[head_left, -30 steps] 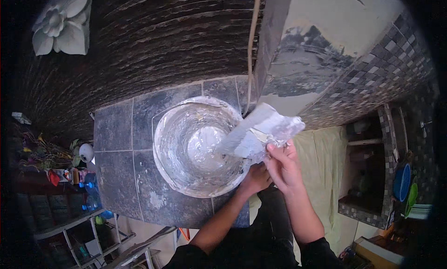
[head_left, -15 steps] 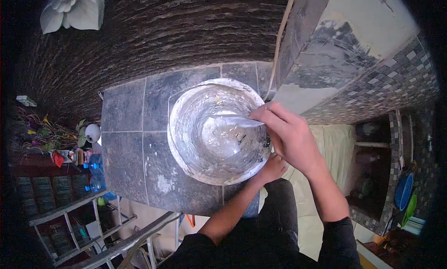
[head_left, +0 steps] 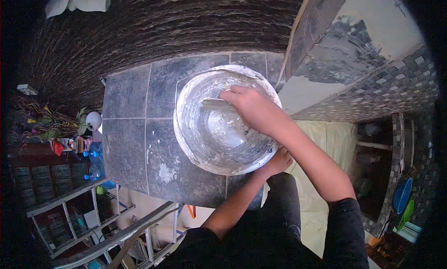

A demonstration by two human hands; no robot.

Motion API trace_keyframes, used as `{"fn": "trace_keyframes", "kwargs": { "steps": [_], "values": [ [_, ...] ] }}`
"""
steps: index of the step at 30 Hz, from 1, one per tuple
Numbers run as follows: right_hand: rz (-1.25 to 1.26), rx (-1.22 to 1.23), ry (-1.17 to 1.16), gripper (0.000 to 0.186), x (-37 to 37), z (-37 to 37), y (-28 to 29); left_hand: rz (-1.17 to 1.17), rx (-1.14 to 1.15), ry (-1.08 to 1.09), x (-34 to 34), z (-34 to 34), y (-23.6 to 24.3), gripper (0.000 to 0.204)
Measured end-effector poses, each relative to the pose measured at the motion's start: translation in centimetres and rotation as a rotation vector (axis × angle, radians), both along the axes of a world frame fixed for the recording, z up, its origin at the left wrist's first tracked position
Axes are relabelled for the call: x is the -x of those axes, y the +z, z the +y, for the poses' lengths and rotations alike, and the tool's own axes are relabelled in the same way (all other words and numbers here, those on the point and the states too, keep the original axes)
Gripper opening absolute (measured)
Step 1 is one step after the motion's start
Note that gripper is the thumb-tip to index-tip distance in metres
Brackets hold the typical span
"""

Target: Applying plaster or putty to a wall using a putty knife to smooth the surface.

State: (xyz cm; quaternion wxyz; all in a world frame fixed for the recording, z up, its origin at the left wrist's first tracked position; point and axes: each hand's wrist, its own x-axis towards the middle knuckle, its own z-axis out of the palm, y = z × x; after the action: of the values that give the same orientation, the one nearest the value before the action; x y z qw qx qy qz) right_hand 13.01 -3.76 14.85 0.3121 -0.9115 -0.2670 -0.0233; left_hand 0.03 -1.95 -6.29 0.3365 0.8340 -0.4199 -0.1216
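A white bucket, crusted inside with pale wet residue, stands on the dark tiled surface. My right hand reaches inside it, closed on a thin flat scraper held near the bucket's inner wall. Its handle, if it has one, is hidden by my fingers. Low on the bucket's right side, my left hand has its fingers curled against the outside near the rim. The bucket and my right forearm partly cover that hand.
White splatter marks the tiled surface. Behind it rises a dark ridged wall, with a patchy grey-white panel at right. A metal ladder stands lower left. Pale sheeting lies to the right.
My right hand has moved left and deeper over the bucket, carrying the scraper toward the inner wall. My left hand stays at the bucket's side. The view has shifted slightly.
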Motion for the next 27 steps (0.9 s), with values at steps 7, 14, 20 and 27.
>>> {"fn": "trace_keyframes", "kwargs": {
  "steps": [7,14,20,27],
  "values": [
    [-0.042,0.101,0.057,0.039,0.2,0.9,-1.6,0.092,0.092,0.074,0.0,-0.2,0.2,0.033],
    [0.058,0.173,0.103,0.037,1.1,-0.3,-2.2,0.069,0.073,0.044,0.3,-0.3,1.7,0.038],
    [0.172,0.054,0.101,0.041,1.5,-0.2,-2.1,0.155,0.037,0.006,0.0,-0.1,2.0,0.043],
    [0.005,-0.139,0.042,0.051,1.2,-1.3,-1.9,0.0,-0.086,-0.043,0.0,0.3,1.1,0.042]
  ]
}}
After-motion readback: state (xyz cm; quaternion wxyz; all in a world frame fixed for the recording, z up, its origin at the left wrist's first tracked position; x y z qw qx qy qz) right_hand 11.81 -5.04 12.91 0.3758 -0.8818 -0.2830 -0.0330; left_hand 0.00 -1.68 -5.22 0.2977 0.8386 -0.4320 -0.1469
